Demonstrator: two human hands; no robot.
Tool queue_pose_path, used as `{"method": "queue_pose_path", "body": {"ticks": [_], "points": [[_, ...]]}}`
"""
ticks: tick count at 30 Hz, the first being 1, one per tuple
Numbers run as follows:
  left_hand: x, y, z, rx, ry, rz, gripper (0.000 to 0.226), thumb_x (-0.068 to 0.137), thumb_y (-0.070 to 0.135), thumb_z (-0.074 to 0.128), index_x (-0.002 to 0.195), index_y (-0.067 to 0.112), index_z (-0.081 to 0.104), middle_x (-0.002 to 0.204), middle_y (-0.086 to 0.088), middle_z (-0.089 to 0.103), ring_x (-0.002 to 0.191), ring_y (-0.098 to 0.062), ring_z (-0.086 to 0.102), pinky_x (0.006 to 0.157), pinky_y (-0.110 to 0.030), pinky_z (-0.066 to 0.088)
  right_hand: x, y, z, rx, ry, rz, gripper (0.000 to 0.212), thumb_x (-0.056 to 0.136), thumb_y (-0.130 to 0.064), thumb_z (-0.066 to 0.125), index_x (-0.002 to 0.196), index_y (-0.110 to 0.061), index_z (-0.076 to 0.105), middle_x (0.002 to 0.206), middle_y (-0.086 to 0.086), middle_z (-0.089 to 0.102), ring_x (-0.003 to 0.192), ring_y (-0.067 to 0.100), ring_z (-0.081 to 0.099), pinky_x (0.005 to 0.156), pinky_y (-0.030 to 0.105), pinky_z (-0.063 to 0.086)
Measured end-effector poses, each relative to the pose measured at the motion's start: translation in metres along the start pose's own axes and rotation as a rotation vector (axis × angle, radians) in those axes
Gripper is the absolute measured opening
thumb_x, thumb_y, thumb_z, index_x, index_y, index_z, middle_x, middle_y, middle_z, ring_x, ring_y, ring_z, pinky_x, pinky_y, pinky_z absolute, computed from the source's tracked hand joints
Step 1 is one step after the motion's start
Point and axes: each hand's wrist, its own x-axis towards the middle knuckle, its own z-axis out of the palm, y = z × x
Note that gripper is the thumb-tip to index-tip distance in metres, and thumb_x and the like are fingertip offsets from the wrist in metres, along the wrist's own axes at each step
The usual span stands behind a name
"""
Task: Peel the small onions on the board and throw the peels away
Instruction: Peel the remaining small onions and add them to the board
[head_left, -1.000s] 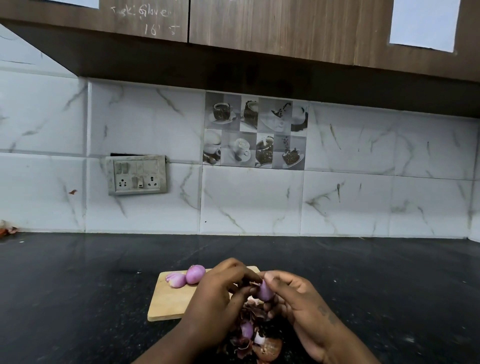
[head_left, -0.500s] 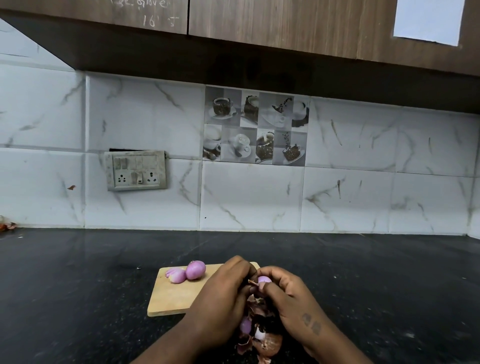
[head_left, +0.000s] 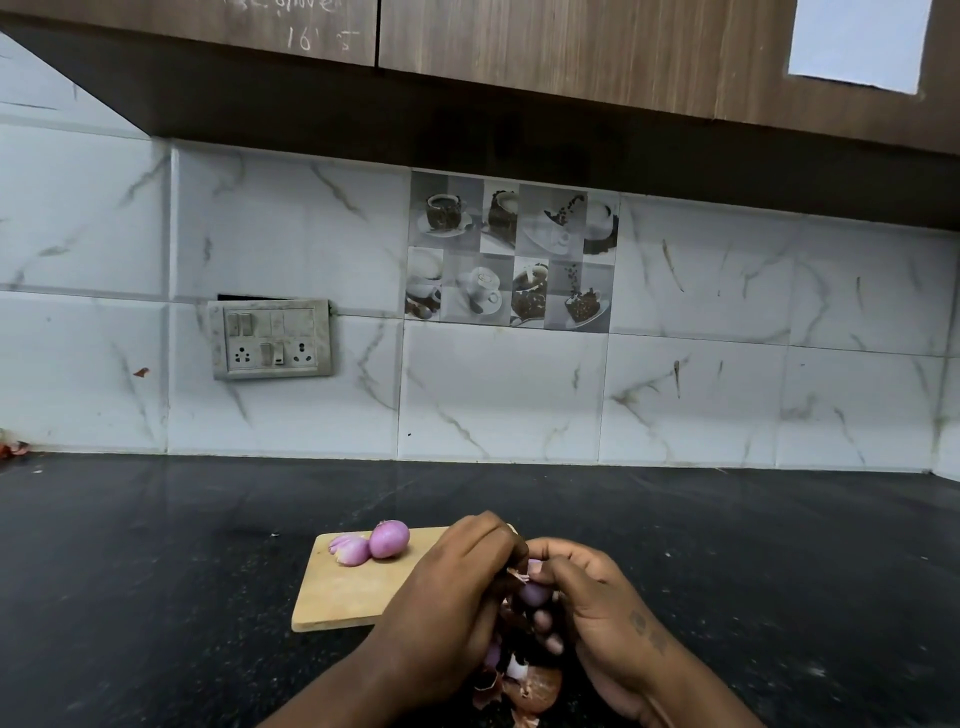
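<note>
Since half a second ago, the small onion has sunk from the fingertips deeper between both hands, and the two peeled onions at the far left corner of the cutting board have not shifted. I see the right hand curled round the small onion, gripping it above the counter's front edge. The left hand is closed against its top, where a skin flap stands up, though its fingertips are hidden. The peel pile lies on the counter beneath the hands. Risks, in my judgement: the slick bulb may squirt from the pinch and roll off, the skin may tear short, and scraps may fall over the front edge.
</note>
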Motion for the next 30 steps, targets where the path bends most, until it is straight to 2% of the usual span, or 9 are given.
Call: {"method": "queue_pose_path", "body": {"ticks": [4, 8, 9, 11, 14, 18, 22, 27, 30], "points": [[0.002, 0.003, 0.002, 0.028, 0.058, 0.052, 0.024, 0.086, -0.002, 0.052, 0.099, 0.018, 0.056, 0.102, 0.011, 0.052, 0.092, -0.010, 0.052, 0.081, -0.024, 0.043, -0.001, -0.003, -0.001, 0.152, -0.043, 0.028, 0.029, 0.096, -0.002, 0.046, 0.089, -0.006, 0.074, 0.060, 0.003, 0.044, 0.048, 0.011, 0.037, 0.040, 0.021, 0.027], [-0.001, -0.001, 0.000, -0.131, 0.110, -0.120, 0.027, 0.094, 0.004, 0.061, 0.106, 0.028, 0.062, 0.103, 0.019, 0.058, 0.097, -0.004, 0.060, 0.083, -0.016, 0.044, 0.001, -0.001, -0.002, 0.095, 0.009, -0.023, 0.025, 0.098, -0.005, 0.051, 0.093, -0.004, 0.075, 0.064, 0.005, 0.052, 0.052, 0.012, 0.043, 0.042, 0.022, 0.032], [-0.002, -0.003, -0.001, -0.141, 0.104, -0.154, 0.031, 0.095, 0.007, 0.063, 0.113, 0.032, 0.063, 0.107, 0.022, 0.060, 0.102, -0.002, 0.061, 0.086, -0.013, 0.043, 0.001, -0.001, -0.002, 0.072, 0.020, -0.041, 0.024, 0.098, -0.005, 0.052, 0.095, -0.004, 0.076, 0.068, 0.009, 0.059, 0.057, 0.014, 0.050, 0.046, 0.025, 0.039], [-0.004, -0.006, -0.002, -0.150, 0.083, -0.163, 0.040, 0.093, 0.005, 0.066, 0.119, 0.036, 0.065, 0.112, 0.023, 0.059, 0.108, -0.002, 0.061, 0.089, -0.010, 0.042, 0.002, 0.000, -0.002, 0.020, 0.011, -0.082, 0.022, 0.099, -0.006, 0.055, 0.103, -0.006, 0.077, 0.091, 0.022, 0.074, 0.078, 0.024, 0.065, 0.070, 0.037, 0.053], [-0.003, -0.007, 0.000, -0.083, 0.085, -0.118, 0.041, 0.087, -0.001, 0.067, 0.108, 0.034, 0.068, 0.107, 0.020, 0.054, 0.100, -0.004, 0.062, 0.082, -0.009, 0.043, 0.001, 0.001, -0.003, -0.089, -0.004, -0.145, 0.024, 0.100, -0.007, 0.056, 0.110, -0.014, 0.077, 0.110, 0.017, 0.077, 0.102, 0.026, 0.071, 0.096, 0.045, 0.053], [-0.002, -0.009, 0.002, -0.005, 0.125, -0.147, 0.029, 0.088, 0.008, 0.071, 0.097, 0.035, 0.063, 0.105, 0.023, 0.050, 0.092, -0.003, 0.060, 0.074, -0.018, 0.048, -0.002, -0.001, -0.003, -0.155, 0.034, -0.181, 0.027, 0.097, -0.002, 0.059, 0.107, -0.018, 0.079, 0.108, 0.007, 0.079, 0.097, 0.015, 0.073, 0.084, 0.029, 0.055], [-0.002, -0.011, 0.004, -0.013, 0.084, -0.151, 0.024, 0.088, 0.010, 0.067, 0.094, 0.032, 0.060, 0.101, 0.021, 0.051, 0.092, -0.004, 0.057, 0.076, -0.019, 0.046, -0.001, 0.000, -0.003, -0.232, 0.037, -0.254, 0.031, 0.095, 0.003, 0.061, 0.105, -0.021, 0.079, 0.112, 0.002, 0.078, 0.106, 0.021, 0.074, 0.094, 0.037, 0.058], [-0.002, -0.013, 0.006, 0.021, 0.003, -0.135, 0.019, 0.093, 0.010, 0.056, 0.091, 0.028, 0.053, 0.095, 0.018, 0.049, 0.090, -0.004, 0.053, 0.078, -0.022, 0.042, 0.001, 0.004, -0.002, -0.486, 0.085, -0.302, 0.027, 0.099, -0.009, 0.059, 0.099, -0.031, 0.074, 0.102, -0.008, 0.077, 0.097, 0.011, 0.073, 0.086, 0.032, 0.058], [-0.003, -0.016, 0.008, 0.035, -0.047, -0.131, 0.018, 0.095, 0.014, 0.051, 0.091, 0.031, 0.049, 0.093, 0.017, 0.047, 0.090, -0.004, 0.051, 0.078, -0.025, 0.043, 0.000, 0.005, 0.000, -0.639, 0.058, -0.333, 0.036, 0.103, -0.015, 0.053, 0.095, -0.048, 0.066, 0.095, -0.022, 0.073, 0.088, -0.002, 0.068, 0.076, 0.016, 0.050]]}}
